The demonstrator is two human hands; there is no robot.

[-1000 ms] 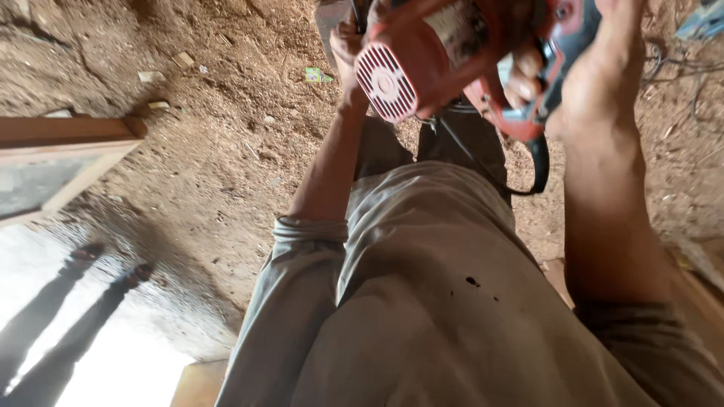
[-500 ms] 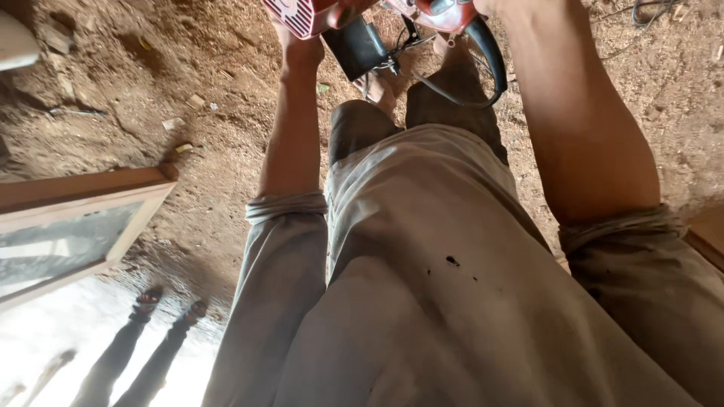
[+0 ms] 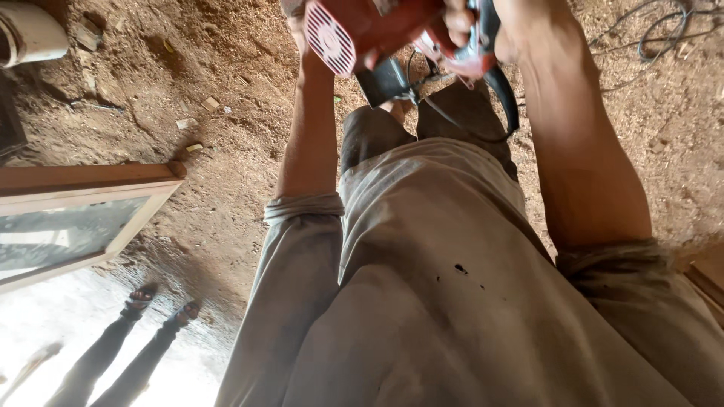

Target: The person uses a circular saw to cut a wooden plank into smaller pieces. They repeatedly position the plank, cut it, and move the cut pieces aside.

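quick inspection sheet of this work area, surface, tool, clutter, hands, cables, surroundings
surface: bare dirt floor covered in sawdust, uneven.
job's things: red plastic power tool with a white round vent grille, held up at the top of the view; its working end is cut off by the frame.
clutter: small wood offcuts scattered on the dirt.
hands: left hand mostly hidden behind the tool body; right hand gripping its handle.
cables: black cord hanging from the tool; a loose dark cable coil on the ground at the upper right.
surroundings: wooden-framed glass panel at the left, white pipe end at the upper left, another person's sandalled feet at the lower left.
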